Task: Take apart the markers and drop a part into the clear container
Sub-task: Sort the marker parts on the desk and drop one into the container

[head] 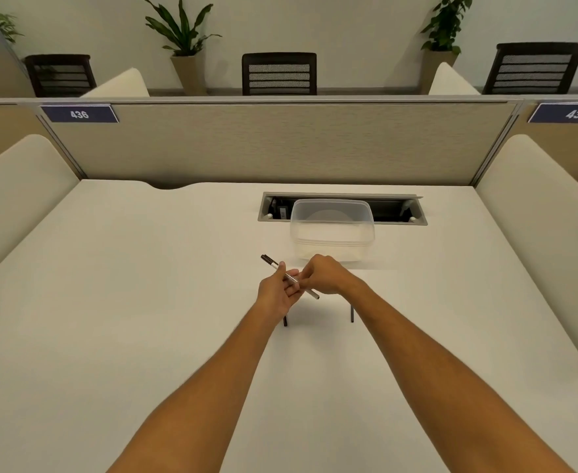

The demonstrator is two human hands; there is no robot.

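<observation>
A thin marker (273,264) with a white barrel and a dark cap at its upper left end is held above the white desk (144,302). My left hand (277,291) grips it near the middle, thumb on top. My right hand (325,274) pinches the lower right part of the same marker. Its grey tip sticks out below my right hand. Two more dark markers lie on the desk, one (285,320) partly hidden under my left wrist, the other (352,314) partly hidden under my right wrist. The clear container (332,233) stands open just beyond my hands.
A recessed cable tray (403,208) sits in the desk behind the container. A beige partition (280,145) closes the desk's far side, and cream side panels flank it left and right. Chairs and potted plants stand beyond the partition.
</observation>
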